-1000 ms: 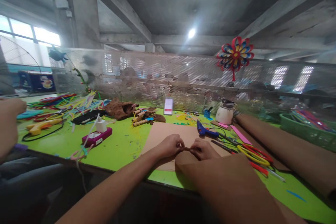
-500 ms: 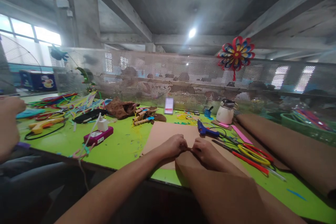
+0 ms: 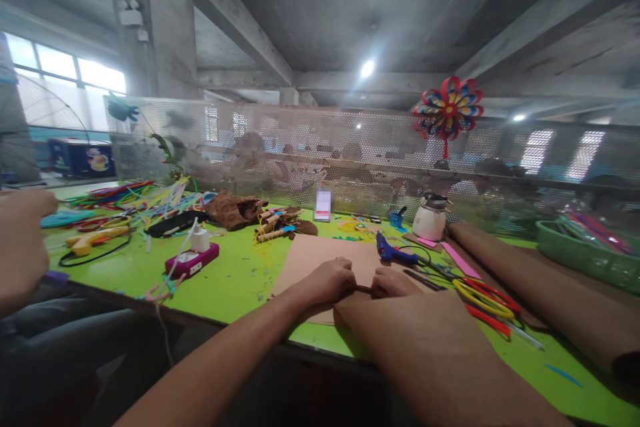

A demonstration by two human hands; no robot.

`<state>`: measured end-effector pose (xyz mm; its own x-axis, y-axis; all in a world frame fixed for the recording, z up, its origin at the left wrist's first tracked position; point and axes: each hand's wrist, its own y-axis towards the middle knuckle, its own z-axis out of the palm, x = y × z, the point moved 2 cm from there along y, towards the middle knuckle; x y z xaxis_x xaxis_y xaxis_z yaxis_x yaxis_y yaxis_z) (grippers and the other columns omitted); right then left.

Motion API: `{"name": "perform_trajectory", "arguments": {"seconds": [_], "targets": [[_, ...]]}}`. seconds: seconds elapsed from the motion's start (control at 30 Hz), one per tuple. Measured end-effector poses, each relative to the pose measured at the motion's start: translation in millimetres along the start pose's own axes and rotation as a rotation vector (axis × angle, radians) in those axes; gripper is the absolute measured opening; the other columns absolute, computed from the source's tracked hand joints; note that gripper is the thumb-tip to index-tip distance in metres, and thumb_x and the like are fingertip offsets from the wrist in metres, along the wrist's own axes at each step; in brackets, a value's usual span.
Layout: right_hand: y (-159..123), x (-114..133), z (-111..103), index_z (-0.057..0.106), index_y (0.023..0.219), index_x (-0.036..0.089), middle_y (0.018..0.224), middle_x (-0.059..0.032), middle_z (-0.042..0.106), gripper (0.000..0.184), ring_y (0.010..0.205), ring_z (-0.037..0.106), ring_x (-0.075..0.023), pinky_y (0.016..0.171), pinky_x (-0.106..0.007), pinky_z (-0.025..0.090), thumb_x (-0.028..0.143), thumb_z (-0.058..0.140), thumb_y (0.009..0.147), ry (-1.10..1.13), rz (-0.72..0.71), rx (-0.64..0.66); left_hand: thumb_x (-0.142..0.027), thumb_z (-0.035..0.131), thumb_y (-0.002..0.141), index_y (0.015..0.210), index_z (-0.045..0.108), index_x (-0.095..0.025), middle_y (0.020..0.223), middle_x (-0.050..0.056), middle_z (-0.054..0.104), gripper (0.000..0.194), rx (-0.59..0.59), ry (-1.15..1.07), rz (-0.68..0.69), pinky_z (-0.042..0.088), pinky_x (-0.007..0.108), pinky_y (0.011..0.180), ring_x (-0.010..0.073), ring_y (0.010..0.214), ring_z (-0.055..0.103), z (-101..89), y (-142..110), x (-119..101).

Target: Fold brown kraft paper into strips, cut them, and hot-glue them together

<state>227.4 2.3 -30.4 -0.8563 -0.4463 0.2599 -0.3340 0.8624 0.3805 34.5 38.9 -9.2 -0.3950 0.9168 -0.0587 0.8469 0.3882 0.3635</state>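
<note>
Brown kraft paper (image 3: 435, 353) hangs over the table's front edge toward me and covers part of my right forearm. My left hand (image 3: 331, 280) is closed on the narrow, rolled far edge of this paper. A short way to its right, my right hand (image 3: 395, 282) pinches the same rolled edge, its fingers curled. A thin brown strip of the roll shows between the hands. Beneath them a flat light-brown sheet (image 3: 305, 263) lies on the green table. A blue glue gun (image 3: 395, 252) rests just beyond my right hand.
Scissors with yellow and red handles (image 3: 487, 297) lie at the right, beside a large brown paper roll (image 3: 540, 280). A white jug (image 3: 430, 219) stands behind. Left are a purple power strip (image 3: 193, 260), a yellow glue gun (image 3: 97, 239) and another person's arm (image 3: 23, 247).
My hands have moved slightly apart along the rolled edge. The brown paper has lifted and shifted right, covering more of my right forearm and part of the scissors.
</note>
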Motion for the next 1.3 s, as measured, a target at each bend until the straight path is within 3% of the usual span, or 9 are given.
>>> {"name": "perform_trajectory", "arguments": {"seconds": [0.13,0.33,0.6,0.73,0.93,1.07,1.2,1.3], "targets": [[4,-6,5,0.059,0.065,0.021,0.074,-0.0062,0.061,0.01,0.067,0.051,-0.0177,0.058,-0.029,0.029,0.016,0.056,0.073,-0.173,-0.057,0.079,-0.02,0.055,0.083,0.077,0.069,-0.018,0.076,0.004,0.056,0.016,0.015,0.104,0.015,0.034,0.025,0.064,0.0153,0.074,0.048,-1.8,-1,-2],[-6,4,-6,0.057,0.069,0.019,0.078,-0.0081,0.061,0.008,0.072,0.053,-0.0188,0.059,-0.03,0.027,0.017,0.054,0.077,-0.243,-0.114,0.066,-0.022,0.05,0.086,0.075,0.065,-0.016,0.078,0.005,0.056,0.019,-0.002,0.173,0.041,0.037,0.025,0.066,0.0154,0.073,0.047,-4.7,-2,-6],[-7,8,-3,0.058,0.074,0.016,0.08,-0.0064,0.06,0.008,0.072,0.052,-0.0156,0.059,-0.027,0.027,0.019,0.053,0.08,-0.371,-0.123,0.071,-0.019,0.049,0.084,0.083,0.069,-0.017,0.081,0.005,0.058,0.02,0.016,0.069,-0.042,0.039,0.024,0.071,0.0149,0.077,0.052,-3.8,-2,-2],[2,5,5,0.06,0.075,0.016,0.081,-0.008,0.061,0.009,0.073,0.053,-0.0165,0.06,-0.027,0.029,0.016,0.054,0.081,-0.412,-0.128,0.07,-0.024,0.052,0.082,0.08,0.07,-0.015,0.078,0.005,0.06,0.021,0.015,-0.084,-0.132,0.037,0.022,0.067,0.0141,0.073,0.052,-9.4,-2,1],[-1,12,9,0.058,0.071,0.017,0.074,-0.0058,0.057,0.013,0.071,0.048,-0.0183,0.064,-0.03,0.03,0.013,0.052,0.082,-0.496,-0.263,-0.211,-0.039,0.042,0.088,0.063,0.061,-0.011,0.053,0.0,0.05,0.043,-0.013,-0.283,-0.374,0.024,0.024,0.052,0.0091,0.052,0.035,-19.2,2,3],[-4,18,9,0.057,0.07,0.015,0.074,-0.0072,0.053,0.02,0.072,0.044,-0.0189,0.064,-0.03,0.031,0.009,0.045,0.085,-0.495,-0.305,-0.268,-0.043,0.05,0.082,0.054,0.049,-0.014,0.047,-0.004,0.036,0.041,-0.025,-0.552,-0.496,0.021,0.026,0.05,0.0083,0.05,0.028,-15.7,0,0],[-8,26,4,0.056,0.071,0.013,0.074,-0.0076,0.051,0.025,0.074,0.042,-0.0198,0.066,-0.031,0.033,0.008,0.039,0.089,-0.474,-0.357,-0.388,-0.047,0.047,0.081,0.057,0.04,-0.018,0.048,-0.005,0.032,0.039,0.021,-0.965,-0.497,0.023,0.026,0.048,0.0082,0.047,0.029,-11.8,-5,-6],[-10,32,-1,0.056,0.072,0.013,0.075,-0.0076,0.05,0.025,0.075,0.041,-0.0204,0.068,-0.032,0.034,0.007,0.04,0.089,-0.478,-0.32,-0.393,-0.044,0.049,0.079,0.057,0.037,-0.018,0.052,-0.006,0.03,0.036,0.023,-0.975,-0.452,0.024,0.025,0.05,0.0081,0.05,0.028,-13.8,-6,-5]]}}
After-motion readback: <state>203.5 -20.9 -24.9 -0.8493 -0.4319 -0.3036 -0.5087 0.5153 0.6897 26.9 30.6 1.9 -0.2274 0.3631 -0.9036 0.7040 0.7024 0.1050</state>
